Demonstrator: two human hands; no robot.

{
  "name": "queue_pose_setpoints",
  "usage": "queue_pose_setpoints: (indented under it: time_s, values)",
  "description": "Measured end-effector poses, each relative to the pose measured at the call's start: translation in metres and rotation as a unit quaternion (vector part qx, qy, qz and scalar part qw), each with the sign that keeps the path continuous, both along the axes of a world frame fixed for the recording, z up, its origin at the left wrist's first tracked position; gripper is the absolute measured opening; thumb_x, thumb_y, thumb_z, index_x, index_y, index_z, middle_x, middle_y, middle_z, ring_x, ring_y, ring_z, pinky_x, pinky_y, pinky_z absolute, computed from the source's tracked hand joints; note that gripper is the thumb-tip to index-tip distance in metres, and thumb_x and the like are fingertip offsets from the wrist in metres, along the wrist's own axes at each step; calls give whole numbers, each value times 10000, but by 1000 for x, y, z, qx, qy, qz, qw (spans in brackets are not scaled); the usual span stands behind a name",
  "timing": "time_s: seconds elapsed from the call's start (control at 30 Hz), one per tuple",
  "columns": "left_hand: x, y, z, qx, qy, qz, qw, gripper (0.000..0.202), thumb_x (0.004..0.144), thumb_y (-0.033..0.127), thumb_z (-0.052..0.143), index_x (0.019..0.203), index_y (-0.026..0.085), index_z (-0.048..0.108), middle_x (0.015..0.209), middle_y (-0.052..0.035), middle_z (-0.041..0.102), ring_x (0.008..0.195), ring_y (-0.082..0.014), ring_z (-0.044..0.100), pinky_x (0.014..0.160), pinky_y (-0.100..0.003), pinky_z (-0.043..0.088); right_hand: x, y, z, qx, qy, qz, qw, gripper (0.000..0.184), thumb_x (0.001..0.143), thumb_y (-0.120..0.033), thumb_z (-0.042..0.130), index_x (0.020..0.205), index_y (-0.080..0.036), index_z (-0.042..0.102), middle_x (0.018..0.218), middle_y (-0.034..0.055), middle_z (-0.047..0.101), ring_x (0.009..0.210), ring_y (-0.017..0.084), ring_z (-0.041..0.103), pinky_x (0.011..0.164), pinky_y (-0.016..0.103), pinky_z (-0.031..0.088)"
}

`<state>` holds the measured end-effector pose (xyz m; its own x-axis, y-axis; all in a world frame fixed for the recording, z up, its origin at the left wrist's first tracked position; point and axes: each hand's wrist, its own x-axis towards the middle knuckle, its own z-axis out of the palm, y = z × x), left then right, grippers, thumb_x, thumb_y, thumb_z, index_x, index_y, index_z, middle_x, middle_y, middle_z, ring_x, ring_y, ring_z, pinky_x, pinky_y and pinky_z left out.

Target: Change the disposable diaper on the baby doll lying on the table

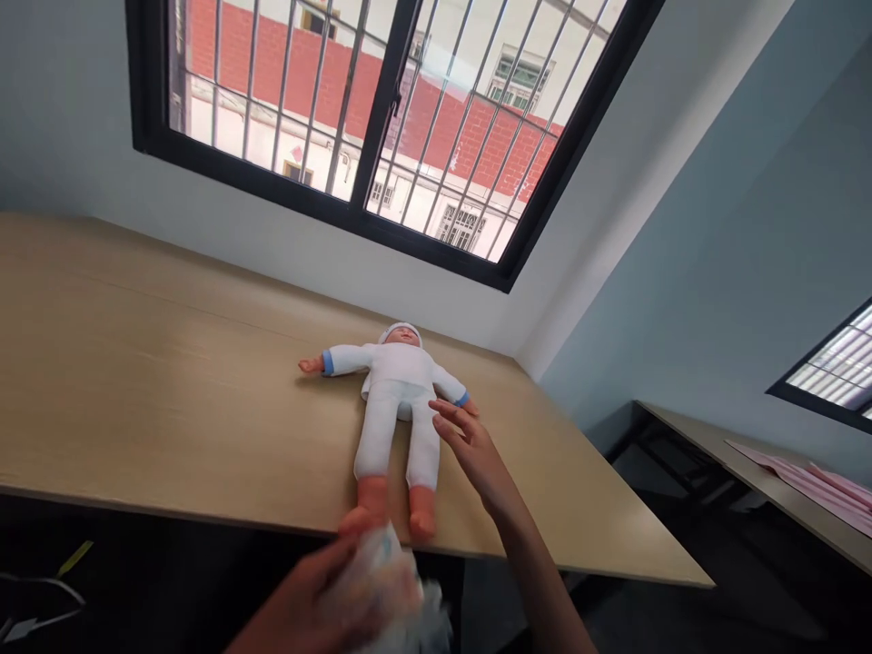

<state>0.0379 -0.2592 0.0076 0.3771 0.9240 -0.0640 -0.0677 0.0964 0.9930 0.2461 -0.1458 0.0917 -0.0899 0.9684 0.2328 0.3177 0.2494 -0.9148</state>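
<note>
A baby doll [401,368] lies on its back on the wooden table [170,391], arms spread and head toward the wall. It wears a white cap, white top with blue cuffs and white trousers; its bare feet reach the table's front edge. My left hand [320,590], blurred, grips a white, ruffled bundle with coloured print, which looks like a diaper [381,581], in front of the doll's feet. My right hand [470,450] is open with fingers stretched out, beside the doll's leg and near its blue cuff. Whether it touches the doll I cannot tell.
Behind the table is a wall with a black-framed, barred window [361,209]. Another table [722,454] at the right carries pink sheets [810,477]. Below the front edge at the left are a thin pale loop [47,581] and a yellow strip [74,559].
</note>
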Motion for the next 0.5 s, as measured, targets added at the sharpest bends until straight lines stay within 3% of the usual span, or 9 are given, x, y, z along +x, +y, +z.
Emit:
queue_pose_setpoints:
  time_s: [0.1,0.2,0.37,0.5]
  values:
    - [-4,17,9,16,2,35,999,731,680,563,799,1300,225,611,1317,-98,651,1267,-374,549,1101,-474,428,0,-65,-1,74,-31,9,997,338,868,-480,636,1139,-287,695,1313,33,630,1290,221,532,1141,378,369]
    - [-9,22,22,12,-24,32,999,734,723,546,776,1363,255,563,1357,-89,629,1269,-341,559,1088,-449,445,1,-107,-22,70,-38,5,997,347,875,-436,650,1193,-300,659,1320,26,623,1277,206,545,1109,331,411]
    - [-9,10,33,-28,-81,11,996,667,722,541,786,1295,246,614,1266,-69,689,1191,-307,620,1016,-384,501,-4,-127,-69,157,-18,-52,986,313,851,-332,694,1161,-293,673,1221,26,676,1179,188,618,972,252,511]
    - [-5,2,28,-46,-98,13,994,647,722,574,774,1247,221,642,1212,-81,714,1175,-310,628,999,-378,508,-25,-138,-74,199,14,-129,971,225,833,-342,714,1047,-272,719,1129,43,693,1083,206,652,946,297,519]
